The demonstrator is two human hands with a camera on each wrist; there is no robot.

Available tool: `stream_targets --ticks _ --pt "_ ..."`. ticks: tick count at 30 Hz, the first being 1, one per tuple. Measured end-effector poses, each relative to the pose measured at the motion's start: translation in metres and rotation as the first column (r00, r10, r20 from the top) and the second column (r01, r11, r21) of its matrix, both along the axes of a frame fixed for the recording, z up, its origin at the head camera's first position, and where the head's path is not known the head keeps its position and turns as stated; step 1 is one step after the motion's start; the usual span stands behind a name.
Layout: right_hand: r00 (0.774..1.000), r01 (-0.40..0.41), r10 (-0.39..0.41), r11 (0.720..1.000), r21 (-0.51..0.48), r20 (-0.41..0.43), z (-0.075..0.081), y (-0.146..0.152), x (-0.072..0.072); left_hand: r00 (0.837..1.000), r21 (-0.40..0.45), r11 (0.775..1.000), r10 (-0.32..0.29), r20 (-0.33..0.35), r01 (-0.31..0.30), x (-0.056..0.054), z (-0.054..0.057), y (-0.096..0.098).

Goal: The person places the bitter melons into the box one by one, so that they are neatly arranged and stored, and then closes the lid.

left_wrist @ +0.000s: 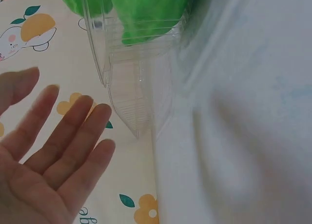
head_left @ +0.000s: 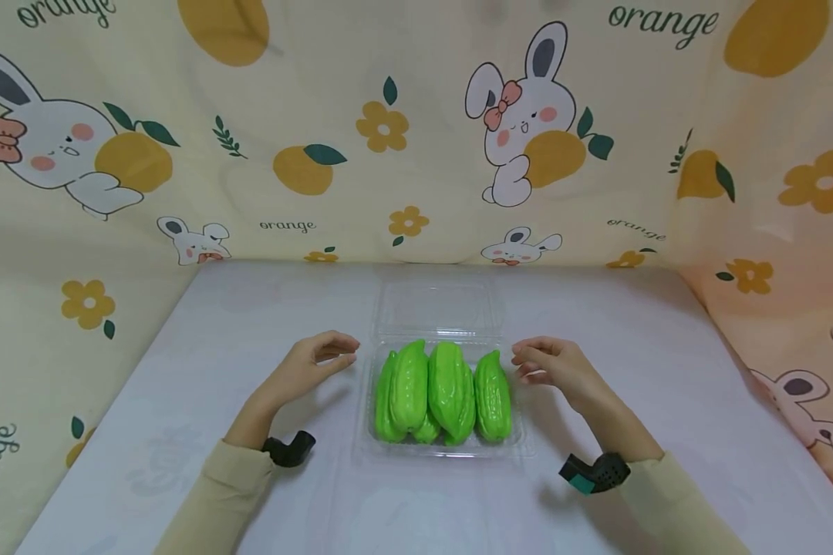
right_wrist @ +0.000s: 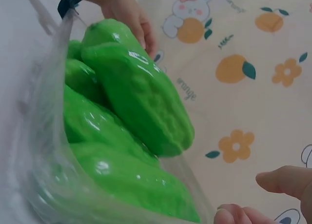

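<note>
A clear plastic clamshell box [head_left: 444, 451] sits on the white table with its lid [head_left: 437, 304] folded back, away from me. Several glossy green bitter melons [head_left: 409, 385] lie inside, some piled on others; their bumpy skin shows in the right wrist view, where one melon [right_wrist: 141, 97] rests over the rest. My left hand [head_left: 312, 362] hovers left of the box, fingers loosely extended and holding nothing; in the left wrist view its palm [left_wrist: 53, 160] faces the box's side. On the other side, my right hand [head_left: 555, 366] is held by the right rim, thumb and fingers apart, also holding nothing.
A cream cloth backdrop [head_left: 430, 177] printed with rabbits and oranges rises behind the table and along both sides. The white tabletop [head_left: 180, 432] spreads around the box. Dark camera mounts sit on the left wrist [head_left: 291, 449] and the right wrist [head_left: 595, 472].
</note>
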State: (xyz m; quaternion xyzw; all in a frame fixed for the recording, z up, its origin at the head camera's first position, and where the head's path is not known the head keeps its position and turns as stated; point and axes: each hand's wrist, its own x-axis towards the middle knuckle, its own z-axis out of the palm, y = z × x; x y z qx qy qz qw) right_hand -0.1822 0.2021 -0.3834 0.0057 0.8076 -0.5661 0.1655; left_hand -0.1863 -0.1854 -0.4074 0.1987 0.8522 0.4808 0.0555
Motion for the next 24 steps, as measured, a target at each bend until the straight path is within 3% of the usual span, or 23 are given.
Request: stream_targets --ticks 6,15,24 --pt "0.999 0.038 -0.038 0.999 -0.005 0.012 0.0 0.003 -0.007 0.998 0.018 0.998 0.054 0.012 -0.054 -0.005 0.002 0.001" --pt "0.998 0.059 -0.059 0.998 -0.026 0.014 0.001 0.008 -0.017 0.998 0.038 0.998 0.058 0.015 -0.059 -0.014 0.004 0.007" --pt "0.998 0.065 -0.065 0.998 0.005 0.026 0.002 0.009 -0.026 0.994 0.046 0.993 0.105 0.038 -0.107 -0.025 0.001 0.012"
